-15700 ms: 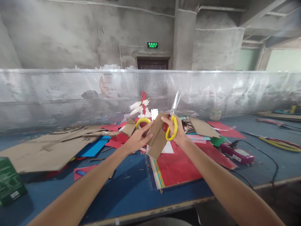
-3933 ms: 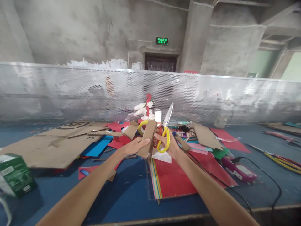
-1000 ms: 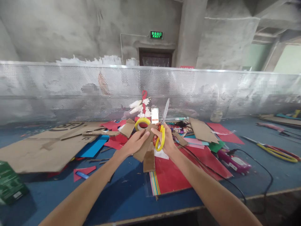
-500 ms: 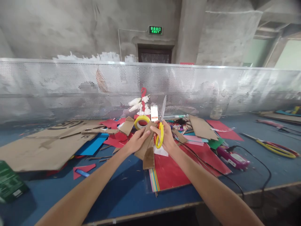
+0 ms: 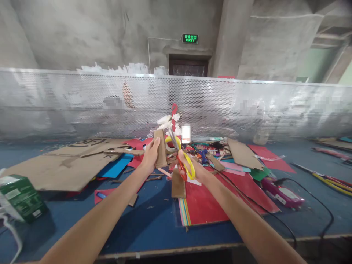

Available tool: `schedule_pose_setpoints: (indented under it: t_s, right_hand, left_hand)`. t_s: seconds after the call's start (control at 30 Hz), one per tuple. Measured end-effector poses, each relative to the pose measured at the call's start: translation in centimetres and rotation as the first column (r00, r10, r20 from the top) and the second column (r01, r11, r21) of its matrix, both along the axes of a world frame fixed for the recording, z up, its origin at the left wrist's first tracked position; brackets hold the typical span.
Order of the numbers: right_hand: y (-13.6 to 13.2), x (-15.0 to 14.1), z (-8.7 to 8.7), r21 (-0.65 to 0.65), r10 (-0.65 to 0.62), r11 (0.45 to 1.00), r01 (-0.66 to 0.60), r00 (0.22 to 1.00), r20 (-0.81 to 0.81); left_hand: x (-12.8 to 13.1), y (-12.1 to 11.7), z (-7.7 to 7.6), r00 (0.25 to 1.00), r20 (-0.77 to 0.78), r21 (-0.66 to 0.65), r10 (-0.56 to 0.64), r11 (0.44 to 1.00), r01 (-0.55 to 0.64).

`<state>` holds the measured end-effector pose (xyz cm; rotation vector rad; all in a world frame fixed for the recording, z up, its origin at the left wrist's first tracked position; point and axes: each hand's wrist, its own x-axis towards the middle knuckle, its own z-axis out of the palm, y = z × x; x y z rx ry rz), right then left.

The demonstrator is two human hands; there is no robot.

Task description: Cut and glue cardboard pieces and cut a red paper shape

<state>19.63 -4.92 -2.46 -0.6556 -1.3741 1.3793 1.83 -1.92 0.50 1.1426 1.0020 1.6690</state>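
My left hand [image 5: 148, 157] is closed round a narrow strip of brown cardboard [image 5: 161, 152], held nearly upright above the table. In my right hand [image 5: 198, 170] is a pair of scissors [image 5: 174, 140] with yellow and red handles. The blades look together, angled up and left, just right of the cardboard strip and apart from it. Below the scissors handles a small cardboard offcut [image 5: 178, 187] rests at the corner of a pack of red paper [image 5: 209, 205]. Behind the blades, partly covered, lies a yellow tape roll [image 5: 178, 140].
Large cardboard sheets [image 5: 63, 165] lie left, a green box [image 5: 23, 198] at the near left. A red hook with white flowers [image 5: 175, 117] and a lit phone [image 5: 186, 132] stand at the back. A magenta device [image 5: 283, 192] with a black cable and long-bladed scissors [image 5: 321, 176] lie right.
My hands have moved apart; the left lifts the cardboard strip leftward and upright. The scissors have tilted left. A cardboard piece formerly beneath the hands now lies apart on the paper pack.
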Motion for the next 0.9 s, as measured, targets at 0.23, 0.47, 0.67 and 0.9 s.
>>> schedule_pose_setpoints:
  t_s: [0.23,0.47,0.67,0.9]
  right_hand:
    - [-2.0,-0.5,0.9,0.005,0.164,0.986,-0.169,0.961,0.222]
    - [-2.5,-0.5,1.3,0.053,0.157,0.980,-0.193,0.906,0.394]
    - [-2.1,-0.4,0.5,0.099,0.109,0.980,-0.170,0.890,0.444]
    - [-2.3,-0.6,1.0,0.091,0.100,0.981,-0.169,0.854,0.510]
  left_hand:
    - [-0.7,0.3,0.6,0.986,0.142,0.005,0.090,0.996,-0.092]
    - [-0.3,0.1,0.7,0.973,0.185,-0.025,0.136,0.991,-0.134]
    - [0.1,0.6,-0.1,0.973,0.176,-0.010,0.150,0.989,-0.150]
    - [0.8,0.5,-0.4,0.958,0.250,0.042,0.140,0.987,-0.155]
